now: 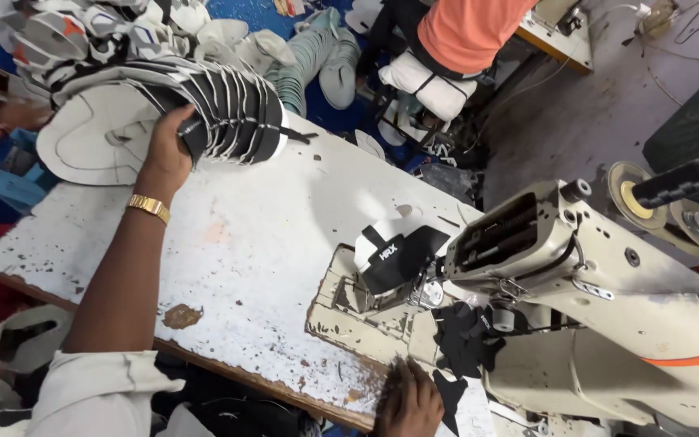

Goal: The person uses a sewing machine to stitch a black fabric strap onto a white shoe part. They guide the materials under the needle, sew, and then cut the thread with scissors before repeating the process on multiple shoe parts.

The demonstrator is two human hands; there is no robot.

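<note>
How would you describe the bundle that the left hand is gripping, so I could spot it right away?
Start at the scuffed white table and follow the arm with the gold watch toward its far left corner. There the left hand grips a bundle of shoe pieces, black and white, fanned out like ribs. The pieces heaped behind it lie loose, while this bundle is stacked tight and lifted in the hand.

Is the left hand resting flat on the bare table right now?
No: the left hand is raised at the table's far edge, gripping a fanned stack of black-and-white shoe upper pieces rather than lying on the white table.
</note>
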